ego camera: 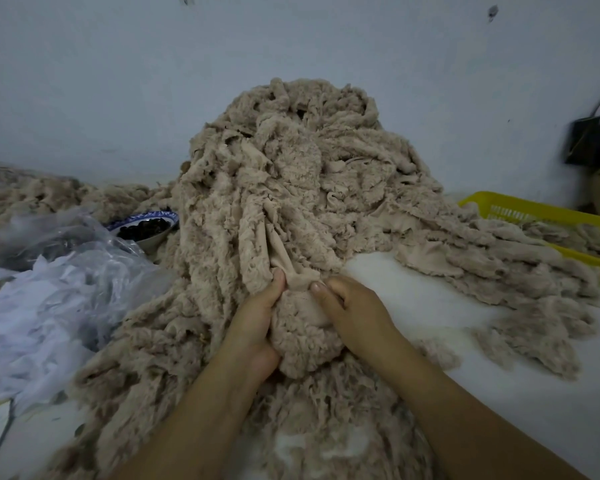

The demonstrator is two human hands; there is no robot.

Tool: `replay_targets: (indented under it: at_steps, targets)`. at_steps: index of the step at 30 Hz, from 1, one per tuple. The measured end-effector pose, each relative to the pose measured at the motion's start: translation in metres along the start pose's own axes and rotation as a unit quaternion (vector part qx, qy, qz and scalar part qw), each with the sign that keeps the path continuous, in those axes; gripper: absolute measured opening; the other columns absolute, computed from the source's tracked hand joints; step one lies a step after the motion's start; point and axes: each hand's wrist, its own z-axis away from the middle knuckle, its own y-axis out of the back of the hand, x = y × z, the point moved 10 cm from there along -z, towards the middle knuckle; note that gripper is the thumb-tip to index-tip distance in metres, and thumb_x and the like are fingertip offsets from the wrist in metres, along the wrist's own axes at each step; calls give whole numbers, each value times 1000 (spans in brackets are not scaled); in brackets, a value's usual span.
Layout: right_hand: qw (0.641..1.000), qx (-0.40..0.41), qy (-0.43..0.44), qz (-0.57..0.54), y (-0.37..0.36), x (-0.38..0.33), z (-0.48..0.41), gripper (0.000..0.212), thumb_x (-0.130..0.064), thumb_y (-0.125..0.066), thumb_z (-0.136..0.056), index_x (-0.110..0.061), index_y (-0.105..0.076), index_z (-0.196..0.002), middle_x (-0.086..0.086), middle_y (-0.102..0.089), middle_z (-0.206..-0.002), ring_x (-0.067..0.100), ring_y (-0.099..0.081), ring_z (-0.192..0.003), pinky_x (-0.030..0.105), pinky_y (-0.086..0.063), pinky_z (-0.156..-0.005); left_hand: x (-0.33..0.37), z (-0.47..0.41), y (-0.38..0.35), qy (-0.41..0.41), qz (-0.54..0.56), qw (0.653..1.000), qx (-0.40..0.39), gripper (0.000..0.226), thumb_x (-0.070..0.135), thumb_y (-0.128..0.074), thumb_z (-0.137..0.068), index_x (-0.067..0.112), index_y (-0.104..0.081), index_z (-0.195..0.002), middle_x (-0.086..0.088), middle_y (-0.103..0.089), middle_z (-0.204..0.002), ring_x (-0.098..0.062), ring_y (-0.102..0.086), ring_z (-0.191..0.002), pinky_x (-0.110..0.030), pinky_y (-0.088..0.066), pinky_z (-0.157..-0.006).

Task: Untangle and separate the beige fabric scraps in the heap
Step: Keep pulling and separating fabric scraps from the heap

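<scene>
heap (302,188): beige fleecy fabric scraps piled high against the pale wall, centre of view; spills toward the camera and right over the white surface (430,299)
scrap in hand (302,327): one bunched beige piece at the near foot of the heap, fuzzy face low, smooth backing gathered at its top between the two thumbs; touching the heap all round
left hand (257,320): on the scrap's left side, fingers curled under and round it, thumb up and pressed on the smooth gathered fabric
right hand (354,313): on the scrap's right side, thumb tip on the same gathered fabric, other fingers folded behind the piece, mostly hidden
grip: both hands clamped on the one scrap, thumbs close together, a narrow fold of cloth between them
right spill: flatter strips trailing to the yellow basket (541,216), some lying in it
bowl (146,226): blue-patterned rim, dark contents, just left of the heap
plastic sheeting (49,271): crumpled clear and white, far left
dark bag (593,140): hanging at right edge
</scene>
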Motion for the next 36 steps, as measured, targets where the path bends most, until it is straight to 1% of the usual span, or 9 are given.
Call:
replay_targets:
  at_steps: [7,11,14,18,21,24,28,32,36]
  targets:
    - [984,75,-121,-111,18,31,2,45,-37,-46,-103,-20,-30,-64,-9,-32,-53,3,-34,-47,18,-31,-47,18,0,9,-103,-141,981,89,18,30,-61,-98,16,-71,-100,-3,-79,-91,-20,-76,-83,-32,-61,-62]
    - [965,114,-155,-178,23,41,2,43,-40,-45,-103,-23,-32,-65,-10,-31,-54,5,-30,-44,17,-26,-42,3,0,-6,-38,-194,980,16,15,17,-68,-93,12,-72,-107,-6,-78,-96,-20,-76,-87,-29,-61,-66]
    - [923,123,-182,-315,23,50,1,44,-45,-44,-103,-33,-44,-61,-16,-45,-57,6,-45,-58,27,-43,-61,-8,-1,-2,7,-250,968,-22,26,7,-63,-94,6,-67,-120,-5,-77,-101,-19,-75,-88,-25,-59,-66]
    - [884,167,-201,-387,32,62,-1,25,-41,-43,-104,-30,-63,-92,-3,-69,-107,16,-64,-105,45,-52,-96,12,-1,15,-88,-428,897,60,24,8,-54,-98,11,-68,-117,-3,-73,-106,-8,-69,-87,-20,-55,-73]
    - [883,208,-204,-367,43,70,1,25,-40,-42,-105,-29,-63,-96,-1,-68,-107,19,-63,-106,42,-52,-93,47,9,45,-160,-249,934,199,22,9,-54,-97,24,-68,-91,0,-74,-85,-5,-69,-68,-20,-52,-54]
    - [882,219,-210,-361,45,75,2,22,-42,-45,-103,-32,-65,-103,-12,-67,-107,10,-62,-105,31,-50,-90,44,-1,45,-96,114,983,110,19,10,-48,-99,14,-66,-103,-10,-78,-90,-23,-76,-77,-33,-60,-59]
    - [886,205,-238,-342,39,83,4,22,-46,-45,-103,-35,-64,-99,-19,-64,-94,4,-59,-89,31,-48,-79,68,2,40,-137,328,934,-39,18,5,-42,-84,15,-49,-71,2,-52,-51,-6,-46,-37,-11,-37,-42]
    - [862,248,-272,-349,54,100,8,33,-42,-43,-104,-20,-62,-118,1,-62,-109,19,-57,-96,34,-44,-79,77,4,56,-167,317,933,-19,22,5,-42,-80,17,-44,-62,7,-39,-48,-5,-29,-32,-15,-28,-34]
    - [877,264,-237,-324,64,94,7,25,-40,-45,-104,-32,-63,-87,-2,-66,-95,18,-60,-89,36,-48,-78,75,5,76,-198,155,956,149,27,3,-41,-74,18,-50,-55,4,-42,-53,-12,-39,-46,-23,-38,-46]
